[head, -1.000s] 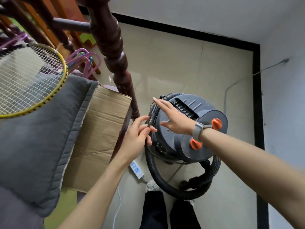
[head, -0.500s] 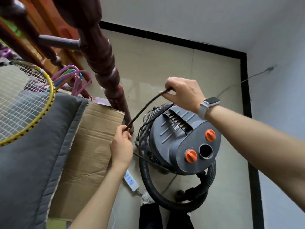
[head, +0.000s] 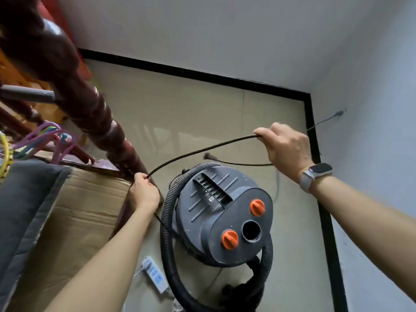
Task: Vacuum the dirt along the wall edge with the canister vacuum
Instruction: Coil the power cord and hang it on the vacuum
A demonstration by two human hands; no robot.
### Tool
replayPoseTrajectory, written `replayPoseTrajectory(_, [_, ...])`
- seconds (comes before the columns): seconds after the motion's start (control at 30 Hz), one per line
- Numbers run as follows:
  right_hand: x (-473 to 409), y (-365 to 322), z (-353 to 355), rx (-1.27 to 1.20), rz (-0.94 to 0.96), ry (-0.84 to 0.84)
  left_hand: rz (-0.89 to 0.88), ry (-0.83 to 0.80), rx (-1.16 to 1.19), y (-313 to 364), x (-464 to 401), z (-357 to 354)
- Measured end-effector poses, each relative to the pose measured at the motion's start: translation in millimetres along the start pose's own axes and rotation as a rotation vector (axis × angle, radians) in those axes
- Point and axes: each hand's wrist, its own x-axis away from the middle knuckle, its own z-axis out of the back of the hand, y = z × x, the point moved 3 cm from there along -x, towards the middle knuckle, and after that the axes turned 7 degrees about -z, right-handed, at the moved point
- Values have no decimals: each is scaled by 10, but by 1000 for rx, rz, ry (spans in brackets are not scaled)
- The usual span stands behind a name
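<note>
A grey canister vacuum (head: pixel 216 212) with two orange knobs and an open round port stands on the tiled floor below me. Its black ribbed hose (head: pixel 167 239) loops around the body. A thin black power cord (head: pixel 193 152) stretches between my hands. My left hand (head: pixel 144 192) grips the cord beside the wooden post. My right hand (head: pixel 286 149), with a watch on the wrist, grips the cord higher up to the right. The cord's plug end (head: pixel 208 156) hangs loose under my right hand.
A dark turned wooden post (head: pixel 94 118) rises at left, with a cardboard sheet (head: pixel 74 221), a grey cushion (head: pixel 24 212) and coloured hangers (head: pixel 51 138) beside it. A white power strip (head: pixel 155 274) lies on the floor. Black skirting (head: pixel 315 136) lines the white walls.
Both hands left the vacuum's top and took hold of the cord. My right hand has drawn it up and to the right, lengthening the stretch between my hands.
</note>
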Motion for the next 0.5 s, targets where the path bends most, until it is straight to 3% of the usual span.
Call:
replayPoseTrajectory(0.07, [104,20,-47,-44,0,-16,-100,-99,-77,185,85,-104])
replayPoseTrajectory(0.2, [171,-89,-93,-209,46,-58,-598,-290,56,972,531,-427])
replayPoseTrajectory(0.3, [159,2,-75,-277,46,-100,-823,-159,-47,1362,771,-609])
replayPoseTrajectory(0.37, [215,222,-131,-297,-16,-234,-825,-51,-313,1424,722,-639])
replayPoseTrajectory(0.5, [685,921,-395,-458,-332,-523,-630,45,-765,1329,398,-596])
